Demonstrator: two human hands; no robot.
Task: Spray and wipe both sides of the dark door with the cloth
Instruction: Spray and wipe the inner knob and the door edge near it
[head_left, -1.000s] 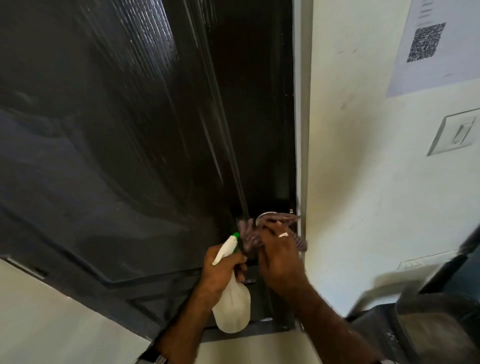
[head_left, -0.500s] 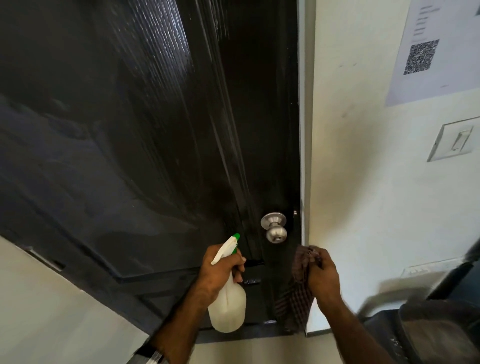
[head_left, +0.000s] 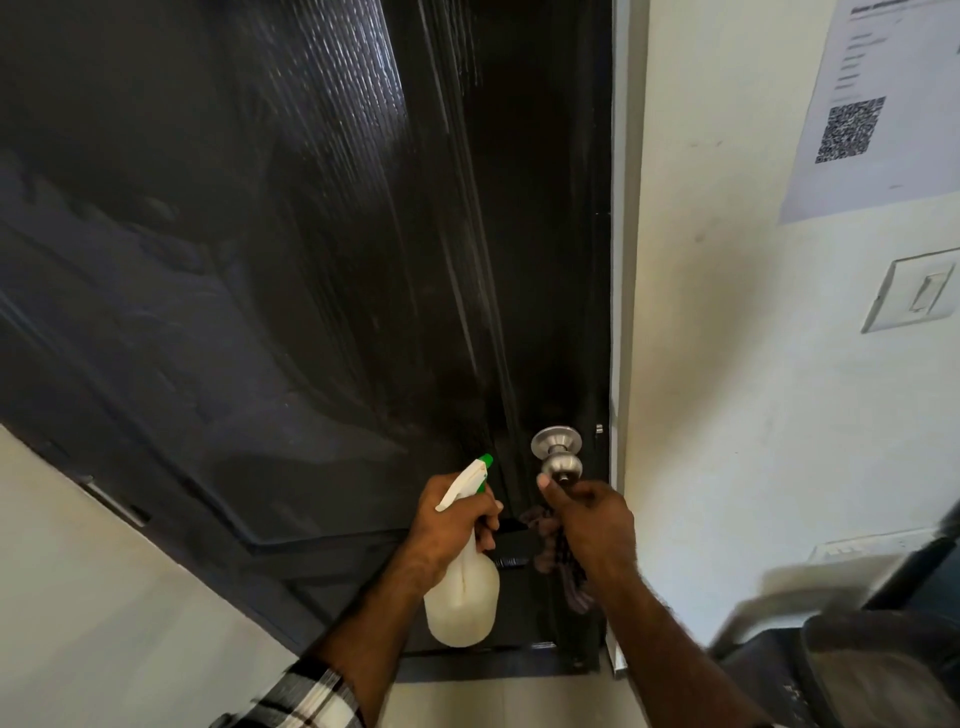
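Observation:
The dark glossy door fills the upper left of the head view and is closed against its white frame. A silver round knob sits low on its right side. My left hand grips a white spray bottle with a green-tipped nozzle, held upright near the door. My right hand holds the checked cloth, which hangs below the palm, while the thumb and fingertips touch the knob's lower edge.
A white wall stands right of the frame, with a paper sheet bearing a QR code and a light switch. A dark seat or bag sits at the lower right. Pale floor lies below the door.
My right hand wiped the knob with the cloth, dropped away to the right, and has now come back up to touch the knob. The left hand and bottle stayed nearly still.

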